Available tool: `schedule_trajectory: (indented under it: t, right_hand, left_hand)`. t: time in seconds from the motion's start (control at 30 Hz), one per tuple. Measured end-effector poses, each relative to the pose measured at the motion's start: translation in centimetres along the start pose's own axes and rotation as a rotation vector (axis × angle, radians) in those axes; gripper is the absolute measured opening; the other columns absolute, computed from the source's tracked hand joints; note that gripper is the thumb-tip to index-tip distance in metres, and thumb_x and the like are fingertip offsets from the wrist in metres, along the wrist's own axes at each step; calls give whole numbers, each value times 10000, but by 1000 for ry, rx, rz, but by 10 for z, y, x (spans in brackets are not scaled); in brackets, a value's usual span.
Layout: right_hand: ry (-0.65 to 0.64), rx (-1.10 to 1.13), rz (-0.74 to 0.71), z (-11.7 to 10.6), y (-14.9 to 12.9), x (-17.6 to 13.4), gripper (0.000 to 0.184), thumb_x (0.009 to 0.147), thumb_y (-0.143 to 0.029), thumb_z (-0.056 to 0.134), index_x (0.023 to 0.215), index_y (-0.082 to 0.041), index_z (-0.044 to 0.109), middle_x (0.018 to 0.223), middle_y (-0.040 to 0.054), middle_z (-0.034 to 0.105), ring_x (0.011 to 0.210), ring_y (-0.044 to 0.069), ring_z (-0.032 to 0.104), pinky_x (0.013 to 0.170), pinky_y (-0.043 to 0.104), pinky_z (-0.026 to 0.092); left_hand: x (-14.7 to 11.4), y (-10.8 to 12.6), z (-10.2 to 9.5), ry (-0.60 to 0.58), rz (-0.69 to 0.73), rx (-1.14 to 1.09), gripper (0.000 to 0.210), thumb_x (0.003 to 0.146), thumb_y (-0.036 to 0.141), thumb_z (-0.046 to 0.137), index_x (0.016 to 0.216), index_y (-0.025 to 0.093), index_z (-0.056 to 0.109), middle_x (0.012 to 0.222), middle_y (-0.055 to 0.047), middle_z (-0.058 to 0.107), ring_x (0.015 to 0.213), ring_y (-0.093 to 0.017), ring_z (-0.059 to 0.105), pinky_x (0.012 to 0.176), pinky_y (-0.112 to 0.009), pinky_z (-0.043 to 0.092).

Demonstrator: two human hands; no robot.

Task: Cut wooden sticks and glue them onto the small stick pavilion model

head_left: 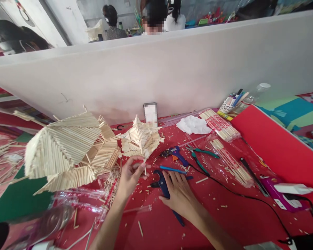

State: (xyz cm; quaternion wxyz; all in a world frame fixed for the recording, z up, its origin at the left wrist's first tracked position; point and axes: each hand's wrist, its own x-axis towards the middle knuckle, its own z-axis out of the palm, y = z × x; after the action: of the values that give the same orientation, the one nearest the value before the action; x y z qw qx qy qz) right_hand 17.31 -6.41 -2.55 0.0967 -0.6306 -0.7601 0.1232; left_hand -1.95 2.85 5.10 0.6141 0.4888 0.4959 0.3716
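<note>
Between the thumb and fingers of my left hand (132,173) is a short wooden stick (145,167), held upright. Just beyond it stands a small star-shaped roof model (138,137) built from thin sticks. My right hand (178,192) lies palm down with its fingers stretched out, partly over a dark blue hand cutter (162,184). A light blue pen (173,169) lies at its fingertips. The palm hides part of the cutter. To the left is a larger stick-built roof model (65,146).
A purple glue gun (178,154) and green-handled pliers (200,156) lie beyond my right hand. Packs of sticks (221,125), a crumpled white tissue (193,125) and a power strip (284,196) are to the right. A white partition (146,73) stands behind; people sit past it.
</note>
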Motion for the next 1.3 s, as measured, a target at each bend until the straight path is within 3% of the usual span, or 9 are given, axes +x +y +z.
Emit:
schedule_trajectory:
  t: [0.1,0.17,0.3,0.4,0.53,0.77,1.03,1.3]
  right_hand:
    - [-20,6,40,-7,0,-3,565,869,-311,644,1391,-104,575,1376,262,608,1253,427,572,1076,632,430]
    - [-49,66,47,-24,3,-6,499,911,-287,589,1379,-116,586,1345,240,622,1250,405,581,1079,604,453]
    - [-95,341,-22,-68,13,-11,472,1024,-306,432,1485,-227,486,1414,145,586,1343,289,550,1112,468,478]
    - [-162,454,-69,-87,19,-10,482,1059,-329,354,1523,-240,445,1486,120,554,1394,259,523,1139,444,459]
    - [-216,433,-63,-85,18,-1,487,1068,-355,348,1517,-217,478,1513,129,557,1447,292,474,1148,487,436]
    - [-269,513,-211,-83,11,18,415,1058,-345,397,1381,-216,624,1343,86,699,1267,252,629,1082,425,482]
    - [-280,539,-196,-92,3,28,392,1037,-353,460,1324,-224,694,1174,86,771,1081,267,714,948,391,534]
    - [-272,478,-207,-81,4,32,349,1052,-366,449,1217,-206,711,1121,88,781,1036,256,726,875,333,505]
  left_hand:
    - [-4,-2,-4,-24,38,16,549,813,626,744,1088,196,542,834,-59,784,711,-198,741,610,-272,592]
    - [-8,-4,-8,-57,76,32,495,851,587,726,1090,194,543,854,-62,784,685,-180,727,623,-277,593]
    - [-17,-9,-19,-157,122,71,410,914,528,682,1107,184,570,865,-68,779,640,-152,696,634,-279,592]
    - [-21,-13,-22,-232,114,82,402,921,507,677,1148,187,589,890,-74,773,717,-176,721,660,-296,610]
    - [-22,-18,-21,-307,115,64,402,891,452,728,1172,191,610,930,-83,771,860,-206,742,726,-296,613]
    - [-19,-28,-24,-344,132,76,396,875,419,739,1173,171,658,874,-70,764,719,-171,712,689,-282,586]
    - [-12,-36,-26,-325,180,187,360,874,382,715,1158,166,672,823,-44,732,711,-165,673,669,-261,532]
    - [-10,-41,-28,-361,190,206,305,899,338,677,1158,177,653,825,-36,716,739,-176,688,716,-280,556]
